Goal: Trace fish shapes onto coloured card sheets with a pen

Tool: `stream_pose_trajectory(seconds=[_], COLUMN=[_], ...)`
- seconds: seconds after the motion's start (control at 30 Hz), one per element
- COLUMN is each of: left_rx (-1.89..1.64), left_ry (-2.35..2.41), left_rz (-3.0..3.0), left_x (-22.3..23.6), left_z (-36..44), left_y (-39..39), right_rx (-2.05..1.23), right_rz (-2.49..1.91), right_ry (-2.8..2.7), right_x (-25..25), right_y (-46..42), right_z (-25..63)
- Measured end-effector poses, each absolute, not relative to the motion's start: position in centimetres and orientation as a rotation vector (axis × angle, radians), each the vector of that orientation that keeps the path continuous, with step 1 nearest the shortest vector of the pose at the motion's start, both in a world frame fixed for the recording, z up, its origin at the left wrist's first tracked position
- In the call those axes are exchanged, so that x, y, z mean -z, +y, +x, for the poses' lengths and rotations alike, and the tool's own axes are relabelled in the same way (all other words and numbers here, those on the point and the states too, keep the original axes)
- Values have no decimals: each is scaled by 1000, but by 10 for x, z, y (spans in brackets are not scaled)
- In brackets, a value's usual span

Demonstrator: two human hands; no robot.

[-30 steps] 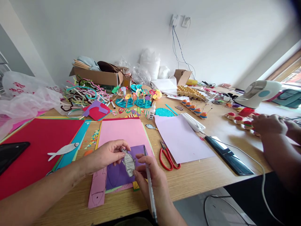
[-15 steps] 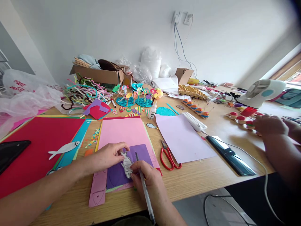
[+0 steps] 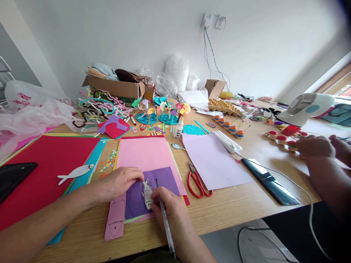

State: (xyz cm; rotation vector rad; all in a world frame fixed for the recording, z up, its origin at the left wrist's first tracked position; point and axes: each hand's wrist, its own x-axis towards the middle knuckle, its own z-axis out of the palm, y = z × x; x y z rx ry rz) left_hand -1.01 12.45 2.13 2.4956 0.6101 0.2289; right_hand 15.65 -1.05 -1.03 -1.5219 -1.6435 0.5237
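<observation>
A purple paper sheet [image 3: 167, 179] lies on a stack of coloured paper, with a faint oval outline drawn on its left part. On it rests a small white paper fish [image 3: 147, 195] with dark drawn lines, tail pointing away from me. My left hand [image 3: 117, 185] has its fingers bent together at the sheet's upper left edge, just beside the tail. My right hand [image 3: 174, 210] is closed around a clear pen [image 3: 166, 226], its thumb and fingertips touching the fish's lower side. The pen slants across the hand, one end over the purple sheet.
Red-handled scissors [image 3: 197, 182] and a lilac sheet [image 3: 214, 160] lie to the right. Pink paper with a drawn fish [image 3: 115, 223] sits near the front edge. A glue bottle [image 3: 178, 128] stands behind. Another person's hands [image 3: 315, 146] work at far right.
My left hand has shifted left, from the fish's tail to the purple sheet's edge, uncovering more of the sheet. My right hand stays by the fish with the pen.
</observation>
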Motion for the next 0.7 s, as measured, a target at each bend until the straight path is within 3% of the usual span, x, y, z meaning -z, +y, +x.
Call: stream_pose_trajectory(seconds=[0.7], left_rx=[-265], left_ry=[416], left_rz=[2609], left_x=[-7], left_z=[-14], left_y=[126], right_rx=[-447], right_rz=[-1622], right_ry=[-1697], right_x=[11], right_y=[-11], right_z=[155])
